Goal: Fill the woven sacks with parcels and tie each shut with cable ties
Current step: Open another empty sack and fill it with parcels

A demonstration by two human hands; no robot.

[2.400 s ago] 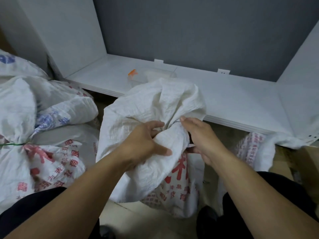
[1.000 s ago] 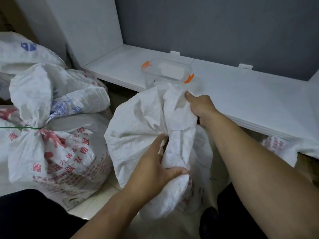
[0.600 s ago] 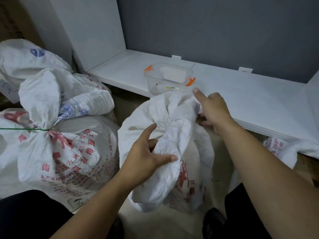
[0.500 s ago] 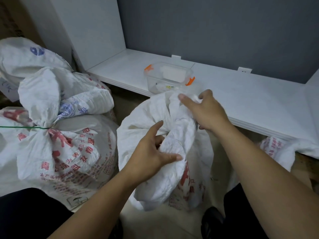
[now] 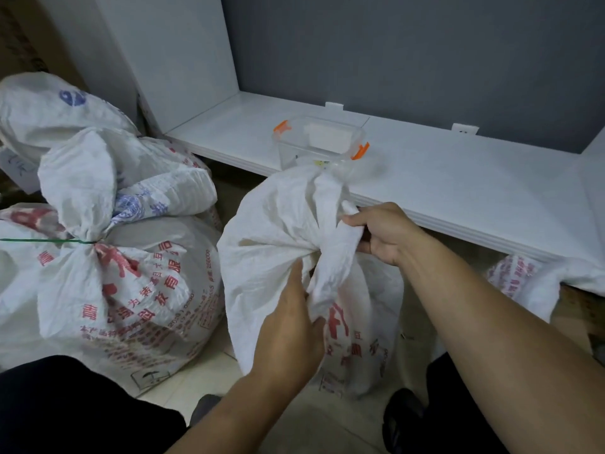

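now both hands, left hand [image 5: 288, 335] and right hand [image 5: 386, 234], bunch the crinkled woven sack [image 5: 262, 244].

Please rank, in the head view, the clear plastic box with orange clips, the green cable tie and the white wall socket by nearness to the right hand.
From the right hand:
1. Clear plastic box with orange clips, on the white shelf just beyond it.
2. White wall socket, at the back, further right.
3. Green cable tie, round the sack neck far left.

Red printed characters cover the tied sack [image 5: 131, 290] and the held sack [image 5: 353, 339]; only "266000" on the tied sack reads clearly
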